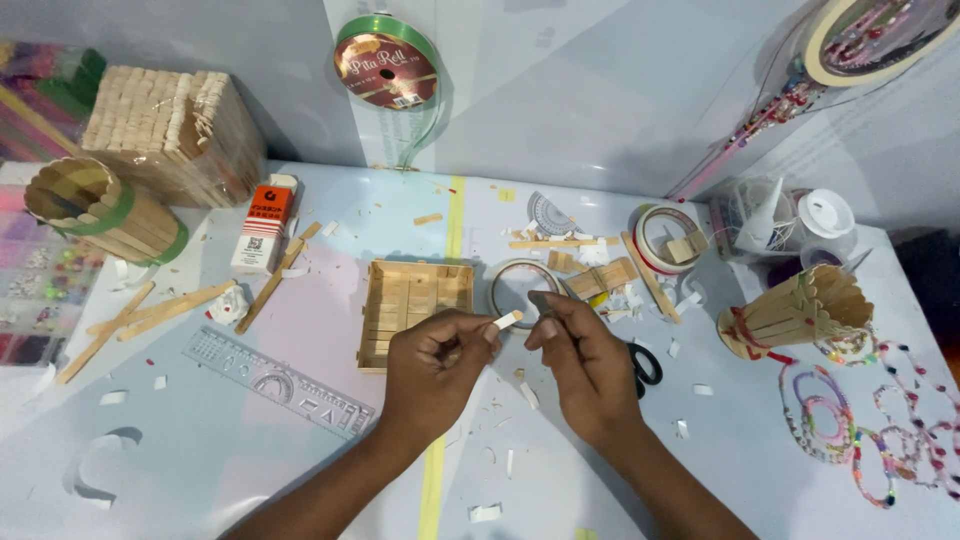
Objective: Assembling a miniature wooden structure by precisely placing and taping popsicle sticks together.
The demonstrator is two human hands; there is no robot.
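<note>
My left hand (432,368) pinches a small white strip (508,320), perhaps tape or its backing, at the fingertips. My right hand (582,360) is closed on a small flat greyish piece (541,300) just to the right of that strip, over a roll of clear tape (522,283). A shallow square tray made of wooden craft sticks (412,305) lies just beyond my left hand. Black-handled scissors (645,365) lie partly hidden behind my right hand.
Loose craft sticks (165,312), a clear stencil ruler (280,385) and a white and orange glue bottle (265,228) lie left. A stick-built cup (95,210) and stick bundle (170,125) stand back left. A stick cone (795,312), bead strings (850,430), tape rolls (665,238) lie right. Paper scraps lie scattered.
</note>
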